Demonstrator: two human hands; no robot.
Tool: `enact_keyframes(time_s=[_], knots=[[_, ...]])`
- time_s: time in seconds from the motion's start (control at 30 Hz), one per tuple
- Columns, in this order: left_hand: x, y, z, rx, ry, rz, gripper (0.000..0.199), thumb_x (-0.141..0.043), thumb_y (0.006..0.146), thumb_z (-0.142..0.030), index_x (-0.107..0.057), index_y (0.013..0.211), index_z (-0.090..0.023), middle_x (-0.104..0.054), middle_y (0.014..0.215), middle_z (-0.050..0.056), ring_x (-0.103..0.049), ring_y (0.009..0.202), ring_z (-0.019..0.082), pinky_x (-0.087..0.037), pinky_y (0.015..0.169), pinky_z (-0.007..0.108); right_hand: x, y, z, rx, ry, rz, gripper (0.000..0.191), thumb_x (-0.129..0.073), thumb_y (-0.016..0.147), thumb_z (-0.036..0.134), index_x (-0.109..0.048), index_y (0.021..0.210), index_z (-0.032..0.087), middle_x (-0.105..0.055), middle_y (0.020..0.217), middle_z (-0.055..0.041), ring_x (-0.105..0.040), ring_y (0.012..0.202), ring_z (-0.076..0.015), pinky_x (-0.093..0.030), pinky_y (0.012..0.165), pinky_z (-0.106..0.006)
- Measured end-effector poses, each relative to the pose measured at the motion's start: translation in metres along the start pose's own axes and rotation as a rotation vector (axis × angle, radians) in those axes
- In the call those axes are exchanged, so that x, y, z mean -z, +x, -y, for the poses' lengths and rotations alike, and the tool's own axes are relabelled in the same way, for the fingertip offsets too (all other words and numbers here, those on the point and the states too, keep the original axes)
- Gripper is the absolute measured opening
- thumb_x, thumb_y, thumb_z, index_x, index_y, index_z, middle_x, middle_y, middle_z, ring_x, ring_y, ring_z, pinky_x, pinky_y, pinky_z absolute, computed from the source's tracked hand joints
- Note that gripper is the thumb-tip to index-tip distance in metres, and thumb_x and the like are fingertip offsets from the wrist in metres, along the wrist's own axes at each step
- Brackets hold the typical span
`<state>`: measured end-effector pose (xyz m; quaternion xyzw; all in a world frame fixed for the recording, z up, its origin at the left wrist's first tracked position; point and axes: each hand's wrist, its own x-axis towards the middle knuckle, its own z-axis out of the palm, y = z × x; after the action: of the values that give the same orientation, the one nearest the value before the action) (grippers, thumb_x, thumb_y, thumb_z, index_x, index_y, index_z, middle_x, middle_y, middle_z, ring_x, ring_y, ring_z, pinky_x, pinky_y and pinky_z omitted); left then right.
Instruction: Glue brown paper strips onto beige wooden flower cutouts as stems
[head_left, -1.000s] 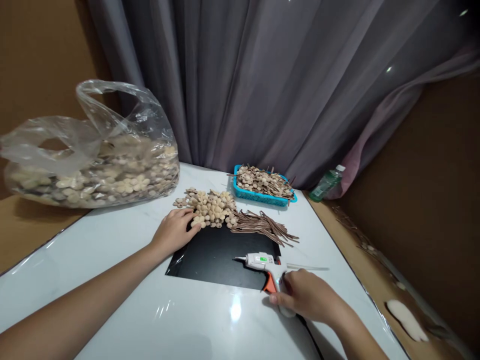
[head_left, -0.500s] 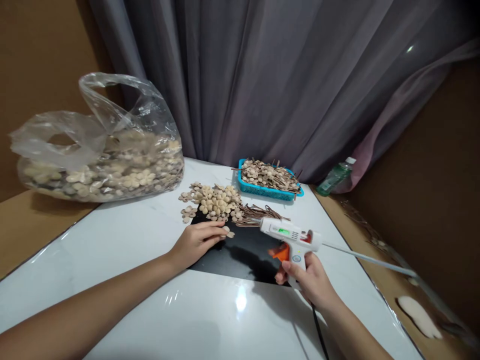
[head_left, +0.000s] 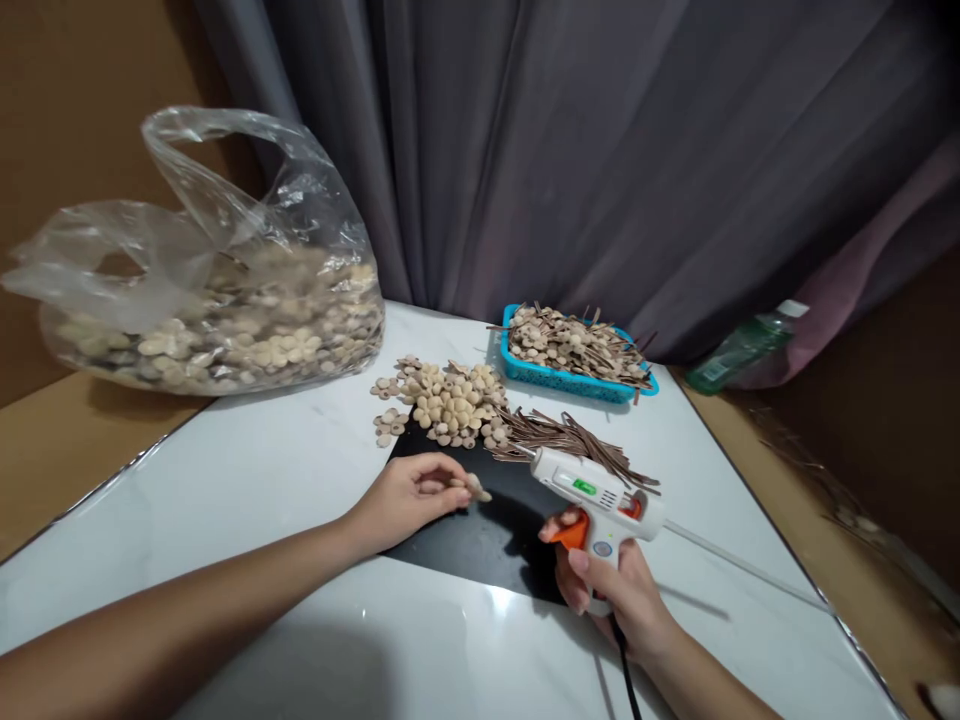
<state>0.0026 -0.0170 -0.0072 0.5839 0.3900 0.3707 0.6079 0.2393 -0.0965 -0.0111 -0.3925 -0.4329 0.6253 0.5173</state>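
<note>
The flower piece (head_left: 478, 488) no longer lies flat: our left hand (head_left: 412, 497) pinches it tilted over the black mat (head_left: 450, 548), inside the left edge, likely for access; our right hand (head_left: 626, 590) grips the glue gun (head_left: 600, 495) by the near right corner, probably to reach the trigger (head_left: 571, 531).

Right in front of me, on the table (head_left: 285, 640) — the mat (head_left: 465, 545), my left hand (head_left: 409, 500) at its left with a flower piece (head_left: 478, 488), my right hand (head_left: 630, 595) at its right with the glue gun (head_left: 600, 495). Flower heap (head_left: 454, 400) at the mat's back edge, stick bundle (head_left: 574, 437) right of that, basket (head_left: 570, 380) behind. Carrier bag (head_left: 225, 320) back left, bottle (head_left: 750, 345) beyond the table's right edge — curtain (head_left: 562, 150) behind everything.
</note>
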Motion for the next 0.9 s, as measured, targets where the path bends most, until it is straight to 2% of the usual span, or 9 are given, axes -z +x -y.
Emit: enact_keyframes(time_s=[0.07, 0.13, 0.3, 0.37, 0.47, 0.53, 0.67, 0.9], knots=[[0.0, 0.0, -0.002, 0.074, -0.042, -0.001, 0.025, -0.067, 0.077, -0.036, -0.057, 0.086, -0.014, -0.072, 0.076, 0.005, -0.067, 0.06, 0.013, -0.055, 0.058, 0.023, 0.002, -0.001, 0.0, -0.016, -0.036, 0.027, 0.025, -0.062, 0.08, 0.037, -0.056, 0.097, 0.019, -0.065, 0.092, -0.0074, -0.045, 0.041, -0.0049, -0.039, 0.042, -0.023], [0.001, 0.001, -0.005, 0.091, -0.047, -0.016, 0.026, -0.063, 0.079, -0.039, -0.057, 0.085, -0.014, -0.069, 0.069, 0.003, -0.063, 0.055, 0.011, -0.052, 0.052, 0.02, 0.006, -0.003, -0.001, -0.019, -0.102, 0.07, 0.022, -0.058, 0.084, 0.039, -0.058, 0.094, 0.02, -0.065, 0.091, -0.0071, -0.046, 0.042, -0.0057, -0.041, 0.044, -0.024], [0.004, 0.005, -0.005, 0.099, 0.016, -0.085, 0.026, -0.064, 0.078, -0.039, -0.066, 0.079, -0.012, -0.069, 0.068, 0.003, -0.063, 0.059, 0.01, -0.052, 0.055, 0.018, 0.019, -0.011, -0.008, -0.003, -0.391, 0.177, 0.031, -0.046, 0.089, 0.046, -0.062, 0.094, 0.02, -0.065, 0.091, -0.0072, -0.054, 0.05, -0.0103, -0.051, 0.057, -0.03], [0.005, 0.006, -0.004, 0.12, 0.028, -0.116, 0.025, -0.067, 0.076, -0.037, -0.068, 0.08, -0.012, -0.07, 0.068, 0.003, -0.062, 0.057, 0.01, -0.052, 0.054, 0.018, 0.02, -0.015, -0.009, -0.046, -0.563, 0.171, 0.037, -0.045, 0.089, 0.049, -0.064, 0.097, 0.019, -0.066, 0.079, -0.0062, -0.057, 0.053, -0.0136, -0.051, 0.056, -0.03], [0.005, 0.006, -0.003, 0.134, 0.057, -0.126, 0.025, -0.068, 0.075, -0.037, -0.069, 0.079, -0.012, -0.07, 0.066, 0.004, -0.061, 0.053, 0.01, -0.051, 0.052, 0.018, 0.014, -0.019, -0.005, -0.072, -0.764, 0.078, 0.036, -0.048, 0.087, 0.049, -0.066, 0.097, 0.019, -0.06, 0.061, -0.0023, -0.057, 0.054, -0.0155, -0.049, 0.052, -0.026], [0.005, 0.005, -0.003, 0.131, 0.071, -0.117, 0.025, -0.068, 0.075, -0.037, -0.07, 0.079, -0.013, -0.07, 0.065, 0.004, -0.06, 0.052, 0.009, -0.051, 0.052, 0.018, 0.006, -0.017, 0.0, -0.027, -0.808, 0.061, 0.034, -0.047, 0.087, 0.048, -0.065, 0.088, 0.019, -0.057, 0.055, -0.0005, -0.055, 0.049, -0.0143, -0.046, 0.048, -0.025], [0.004, 0.005, -0.004, 0.118, 0.078, -0.119, 0.024, -0.069, 0.074, -0.036, -0.07, 0.078, -0.013, -0.07, 0.064, 0.003, -0.06, 0.05, 0.009, -0.051, 0.051, 0.018, -0.005, -0.01, 0.008, 0.086, -0.882, 0.146, 0.034, -0.043, 0.089, 0.044, -0.058, 0.069, 0.021, -0.056, 0.052, -0.0001, -0.054, 0.047, -0.014, -0.044, 0.048, -0.025], [0.003, 0.005, -0.006, 0.105, 0.073, -0.112, 0.023, -0.068, 0.073, -0.036, -0.069, 0.076, -0.013, -0.07, 0.063, 0.003, -0.06, 0.05, 0.01, -0.05, 0.05, 0.019, -0.004, -0.01, 0.008, 0.099, -0.948, 0.14, 0.033, -0.042, 0.089, 0.04, -0.054, 0.065, 0.021, -0.056, 0.052, -0.0004, -0.056, 0.049, -0.0145, -0.045, 0.051, -0.025]])
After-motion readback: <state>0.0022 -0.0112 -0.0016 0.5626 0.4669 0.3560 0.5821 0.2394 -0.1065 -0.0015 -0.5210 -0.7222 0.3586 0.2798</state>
